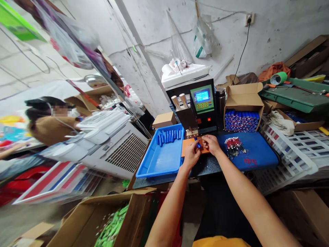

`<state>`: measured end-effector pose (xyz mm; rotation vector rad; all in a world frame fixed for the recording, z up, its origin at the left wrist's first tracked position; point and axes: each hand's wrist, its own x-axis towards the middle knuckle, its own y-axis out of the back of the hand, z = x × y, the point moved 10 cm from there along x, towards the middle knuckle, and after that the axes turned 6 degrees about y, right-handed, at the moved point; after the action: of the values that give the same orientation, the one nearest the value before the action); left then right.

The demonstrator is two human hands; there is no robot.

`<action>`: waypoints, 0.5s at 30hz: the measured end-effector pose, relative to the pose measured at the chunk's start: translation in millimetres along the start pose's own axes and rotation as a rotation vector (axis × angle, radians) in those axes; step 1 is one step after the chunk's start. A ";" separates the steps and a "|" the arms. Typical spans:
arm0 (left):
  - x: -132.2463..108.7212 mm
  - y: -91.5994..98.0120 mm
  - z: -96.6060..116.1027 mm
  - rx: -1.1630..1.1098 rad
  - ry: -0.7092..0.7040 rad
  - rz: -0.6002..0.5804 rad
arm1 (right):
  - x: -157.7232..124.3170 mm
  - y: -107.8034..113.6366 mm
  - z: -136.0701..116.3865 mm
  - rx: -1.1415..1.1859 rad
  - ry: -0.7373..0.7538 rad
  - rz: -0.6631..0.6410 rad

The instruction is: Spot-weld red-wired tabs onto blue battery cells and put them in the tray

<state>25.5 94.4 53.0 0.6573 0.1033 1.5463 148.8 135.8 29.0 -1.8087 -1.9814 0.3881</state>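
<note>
Over an orange block (185, 148) in front of a black machine (191, 103) with a lit blue display, my left hand (191, 154) is closed on a blue cylinder (198, 143). My right hand (211, 143) is just to its right, fingers pinched; what they hold, if anything, is too small to tell. Left of the block, a blue tray (159, 159) holds several blue cylinders (168, 136) along its far side. To the right, a bunch of red and black wires (234, 147) lies on a blue mat (259, 151).
An open cardboard box (244, 96) packed with blue cylinders stands behind the mat. White plastic crates (290, 154) are at the right. A large box (89, 216) with green pieces is at the lower left. Another person (51, 127) sits at the far left, beyond a grey appliance (113, 144).
</note>
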 end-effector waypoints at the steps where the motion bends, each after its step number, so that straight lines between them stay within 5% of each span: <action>1: 0.2 0.5 -1.9 -0.022 0.022 0.003 | 0.7 0.6 0.9 0.016 -0.006 0.003; 7: 5.6 8.2 -15.0 -0.159 0.178 0.055 | 2.6 0.8 4.6 0.010 -0.010 0.007; 15: 16.1 6.3 -25.8 -0.185 0.214 0.021 | 1.8 -2.0 0.8 -0.098 0.011 0.011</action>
<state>9.0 117.3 39.9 0.3475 0.1130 1.6210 146.5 137.4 29.4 -1.8778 -2.0158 0.2880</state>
